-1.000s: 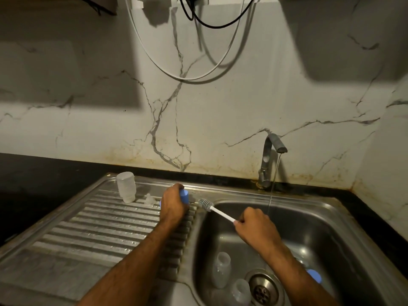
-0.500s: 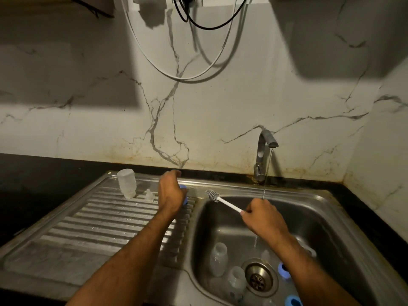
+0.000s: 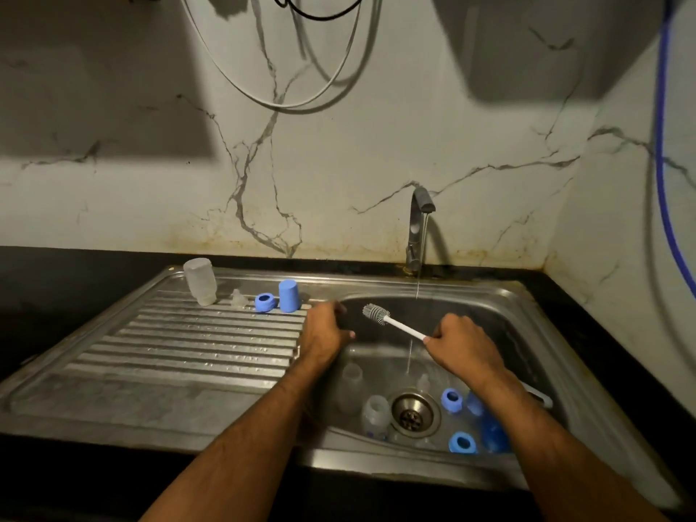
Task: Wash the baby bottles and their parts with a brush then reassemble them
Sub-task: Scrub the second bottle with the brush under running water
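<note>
My right hand (image 3: 465,344) grips the white handle of a bottle brush (image 3: 391,320) whose grey bristles point left over the basin. My left hand (image 3: 325,329) hovers at the basin's left rim with loosely curled fingers and nothing in it. On the drainboard (image 3: 180,344) stand an upturned clear bottle (image 3: 200,281), a clear teat (image 3: 238,298), a blue ring (image 3: 265,302) and a blue cap (image 3: 289,295). In the basin lie two clear bottles (image 3: 350,386) (image 3: 375,414), blue rings (image 3: 452,399) (image 3: 462,442) and a blue cap (image 3: 491,433), partly under my right forearm.
A thin stream runs from the tap (image 3: 418,227) at the back of the steel sink (image 3: 527,318) toward the drain (image 3: 414,414). Black counter (image 3: 75,273) surrounds the sink. White and black cables (image 3: 286,92) hang on the marble wall, a blue hose (image 3: 664,182) at right.
My left hand has let go of the blue cap, left it standing on the drainboard, and moved right to the basin's rim. The view tilted down, showing more parts in the basin.
</note>
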{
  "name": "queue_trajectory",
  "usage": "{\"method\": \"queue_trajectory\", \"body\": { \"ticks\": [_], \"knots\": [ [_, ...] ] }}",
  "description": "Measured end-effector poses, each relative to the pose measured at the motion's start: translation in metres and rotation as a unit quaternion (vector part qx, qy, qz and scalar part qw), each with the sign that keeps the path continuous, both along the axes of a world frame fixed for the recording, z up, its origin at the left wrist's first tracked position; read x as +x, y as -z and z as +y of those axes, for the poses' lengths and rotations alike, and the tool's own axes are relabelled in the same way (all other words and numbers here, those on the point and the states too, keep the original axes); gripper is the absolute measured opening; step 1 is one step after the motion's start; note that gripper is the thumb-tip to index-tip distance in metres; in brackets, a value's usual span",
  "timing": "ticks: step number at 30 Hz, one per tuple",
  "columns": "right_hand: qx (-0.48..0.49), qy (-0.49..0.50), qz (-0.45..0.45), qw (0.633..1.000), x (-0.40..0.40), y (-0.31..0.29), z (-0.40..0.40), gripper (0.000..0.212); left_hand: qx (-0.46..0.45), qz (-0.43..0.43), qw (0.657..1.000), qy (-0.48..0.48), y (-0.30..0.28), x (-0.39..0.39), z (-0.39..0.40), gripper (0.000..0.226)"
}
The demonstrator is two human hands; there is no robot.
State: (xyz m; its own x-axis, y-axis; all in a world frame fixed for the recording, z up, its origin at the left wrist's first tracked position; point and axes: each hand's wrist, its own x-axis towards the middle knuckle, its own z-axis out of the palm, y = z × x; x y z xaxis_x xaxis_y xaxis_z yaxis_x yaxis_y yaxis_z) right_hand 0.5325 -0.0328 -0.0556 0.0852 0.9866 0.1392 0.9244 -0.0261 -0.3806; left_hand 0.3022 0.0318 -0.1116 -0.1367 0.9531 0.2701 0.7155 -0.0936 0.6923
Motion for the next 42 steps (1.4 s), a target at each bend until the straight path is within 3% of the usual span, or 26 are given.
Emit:
{"method": "queue_trajectory", "body": {
  "ticks": [6,15,30,36,42],
  "knots": [
    [-0.014,0.007,-0.003,1.0,0.018,0.008,-0.015,0.025,-0.124,0.104,0.987,0.024,0.02,0.014,-0.005,0.053],
    [-0.033,-0.001,0.002,0.999,0.028,0.015,-0.019,0.024,-0.239,0.177,0.954,0.047,0.029,0.032,-0.003,0.065],
    [-0.043,0.01,0.005,0.999,0.039,0.018,-0.007,0.027,-0.277,0.271,0.92,0.06,0.029,0.044,0.002,0.058],
    [-0.026,0.039,0.003,0.999,0.051,0.017,0.002,0.027,-0.187,0.181,0.965,0.019,0.011,0.06,0.016,0.053],
    [-0.001,0.06,-0.007,0.998,0.063,0.009,0.012,0.019,-0.155,-0.048,0.985,-0.053,-0.002,0.093,0.031,0.036]
  ]
}}
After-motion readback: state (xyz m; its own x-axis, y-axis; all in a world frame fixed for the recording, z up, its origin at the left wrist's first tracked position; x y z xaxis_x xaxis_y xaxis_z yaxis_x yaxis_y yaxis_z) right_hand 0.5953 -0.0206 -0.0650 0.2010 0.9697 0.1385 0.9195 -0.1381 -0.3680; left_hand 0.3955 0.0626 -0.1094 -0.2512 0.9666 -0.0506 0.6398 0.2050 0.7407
